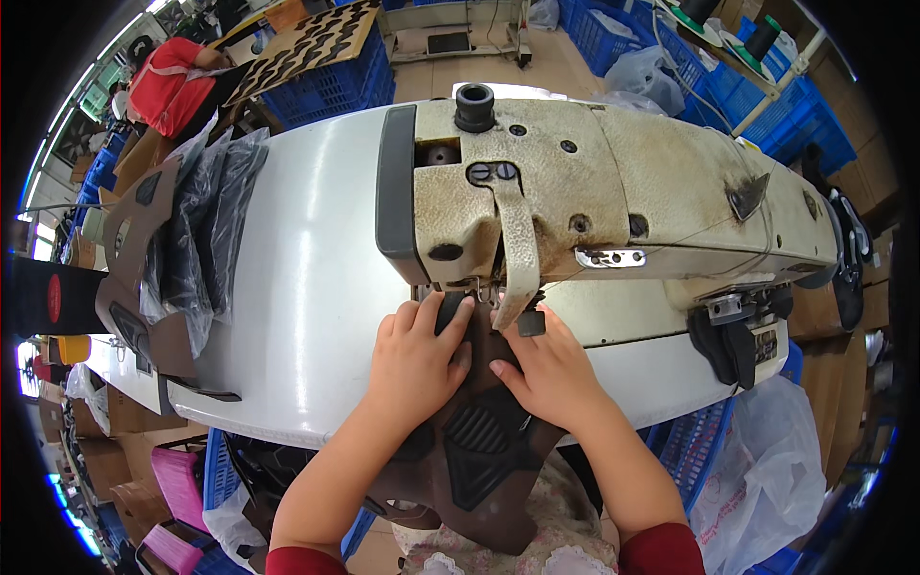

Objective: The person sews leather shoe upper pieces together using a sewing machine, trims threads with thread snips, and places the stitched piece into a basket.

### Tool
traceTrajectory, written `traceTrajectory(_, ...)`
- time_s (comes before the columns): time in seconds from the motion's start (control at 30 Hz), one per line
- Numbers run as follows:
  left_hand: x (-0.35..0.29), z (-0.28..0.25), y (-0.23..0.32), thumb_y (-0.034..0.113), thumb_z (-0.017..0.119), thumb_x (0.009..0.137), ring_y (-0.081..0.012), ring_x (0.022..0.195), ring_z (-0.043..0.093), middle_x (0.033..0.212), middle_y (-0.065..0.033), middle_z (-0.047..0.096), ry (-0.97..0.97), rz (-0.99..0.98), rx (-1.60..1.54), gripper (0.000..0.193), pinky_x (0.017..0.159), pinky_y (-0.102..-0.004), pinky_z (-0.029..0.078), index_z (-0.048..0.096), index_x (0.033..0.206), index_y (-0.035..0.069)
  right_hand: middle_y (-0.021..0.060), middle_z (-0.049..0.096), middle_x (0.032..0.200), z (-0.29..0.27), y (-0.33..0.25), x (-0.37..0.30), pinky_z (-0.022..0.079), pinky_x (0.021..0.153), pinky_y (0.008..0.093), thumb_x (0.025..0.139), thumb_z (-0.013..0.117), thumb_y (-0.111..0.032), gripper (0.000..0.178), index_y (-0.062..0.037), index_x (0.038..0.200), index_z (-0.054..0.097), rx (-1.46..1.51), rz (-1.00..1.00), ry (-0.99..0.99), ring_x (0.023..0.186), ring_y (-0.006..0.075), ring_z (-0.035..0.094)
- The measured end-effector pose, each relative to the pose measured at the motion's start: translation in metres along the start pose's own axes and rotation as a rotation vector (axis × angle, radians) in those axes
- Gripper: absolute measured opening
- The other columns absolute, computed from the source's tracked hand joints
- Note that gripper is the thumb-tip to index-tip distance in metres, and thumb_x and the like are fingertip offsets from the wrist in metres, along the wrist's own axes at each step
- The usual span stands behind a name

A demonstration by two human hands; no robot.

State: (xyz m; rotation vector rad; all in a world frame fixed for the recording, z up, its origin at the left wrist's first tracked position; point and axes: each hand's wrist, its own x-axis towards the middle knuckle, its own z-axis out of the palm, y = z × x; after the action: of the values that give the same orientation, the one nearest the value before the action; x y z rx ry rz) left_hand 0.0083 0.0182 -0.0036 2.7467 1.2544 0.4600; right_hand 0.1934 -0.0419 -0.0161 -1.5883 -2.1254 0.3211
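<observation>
A brown shoe upper (498,494) with black ribbed patches hangs over the table's near edge, its far end under the sewing machine's needle area. My left hand (414,362) grips its left side, thumb and index finger at a small black piece (452,309) beside the needle. On the other side my right hand (554,376) holds the upper's edge, thumb on top. Its fingertips are partly hidden behind the curved lever (518,251) of the cream sewing machine (556,182). The exact needle point is hard to make out.
More brown upper pieces (134,225) and dark plastic-wrapped pieces (206,220) lie on the white table (307,240) at left. Black pieces (724,347) hang at its right end. Thread cones (762,40) stand far right. A person in red (172,86) sits far left.
</observation>
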Motion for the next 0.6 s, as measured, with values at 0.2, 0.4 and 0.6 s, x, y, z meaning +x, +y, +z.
traceTrajectory(0.2, -0.0005, -0.0001, 0.001, 0.023, 0.067, 0.076, -0.0344, 0.116, 0.05, 0.121, -0.0184, 0.054, -0.041, -0.023, -0.035, 0.053, 0.089, -0.0445, 0.042, 0.058, 0.127, 0.015, 0.0199, 0.05, 0.127, -0.0025, -0.0011, -0.0012, 0.034, 0.108, 0.0456, 0.083, 0.065, -0.026, 0.034, 0.0045, 0.099, 0.06, 0.007, 0.009, -0.006, 0.129, 0.0341, 0.041)
traceTrajectory(0.4, 0.0001, 0.0011, 0.0023, 0.024, 0.066, 0.077, -0.0375, 0.111, 0.052, 0.121, -0.0229, 0.055, -0.047, -0.024, -0.033, 0.053, 0.09, -0.0461, 0.042, 0.058, 0.128, 0.015, 0.0194, 0.049, 0.128, -0.0024, -0.0006, -0.0025, 0.033, 0.108, 0.0455, 0.082, 0.066, -0.024, 0.033, 0.0046, 0.097, 0.06, 0.02, 0.011, 0.013, 0.13, 0.0338, 0.04)
traceTrajectory(0.6, 0.0017, -0.0007, 0.0042, 0.024, 0.065, 0.077, -0.0281, 0.1, 0.052, 0.117, -0.0134, 0.055, 0.015, 0.005, 0.045, 0.049, 0.084, -0.0405, 0.044, 0.059, 0.124, 0.011, 0.0196, 0.049, 0.128, -0.0021, -0.0013, -0.0024, 0.034, 0.108, 0.0451, 0.082, 0.066, -0.024, 0.031, 0.004, 0.096, 0.06, 0.025, 0.019, 0.0, 0.131, 0.0338, 0.039)
